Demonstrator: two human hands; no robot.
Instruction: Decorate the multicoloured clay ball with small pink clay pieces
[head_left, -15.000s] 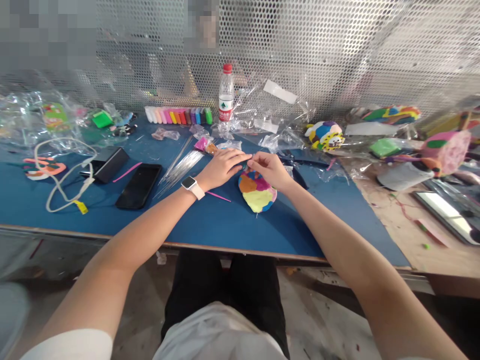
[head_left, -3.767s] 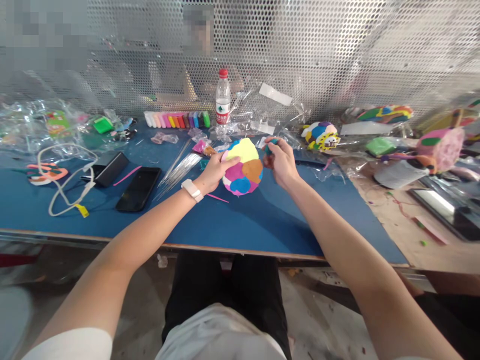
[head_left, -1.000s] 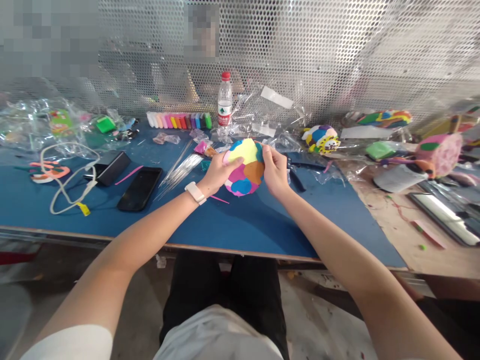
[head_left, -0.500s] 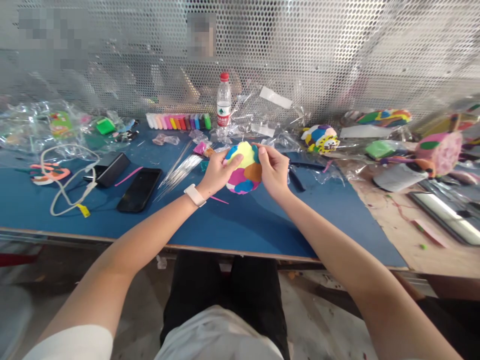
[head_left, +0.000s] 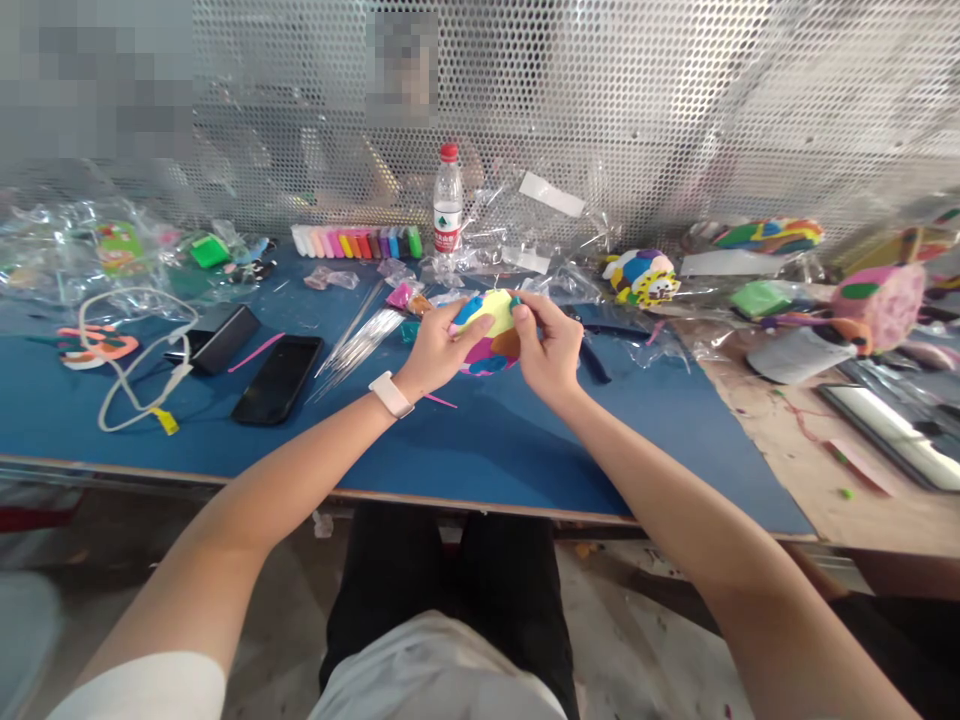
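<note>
A rounded clay piece (head_left: pixel 491 318) with yellow, blue, magenta and brown patches is held between my two hands above the blue table mat. My left hand (head_left: pixel 442 350) grips its left side, thumb lying across the yellow patch. On the other side my right hand (head_left: pixel 547 345) pinches the right edge, its thumb near a teal patch. The fingers behind the piece are hidden. Thin silvery wires (head_left: pixel 360 350) lie left of my left hand, and dark-handled pliers (head_left: pixel 596 360) lie just beyond my right hand.
Behind stand a red-capped water bottle (head_left: pixel 448 205) and a row of coloured clay sticks (head_left: pixel 356 243). A black phone (head_left: pixel 277 380) and a white cable (head_left: pixel 112 350) lie left. Rightward sit a patterned clay figure (head_left: pixel 641 278) and a pink clay piece (head_left: pixel 881 305). Perforated metal (head_left: pixel 570 90) rises behind.
The clay piece has tipped so its face looks flatter and less of its lower part shows. My right hand has shifted slightly, its thumb pressing closer to the edge.
</note>
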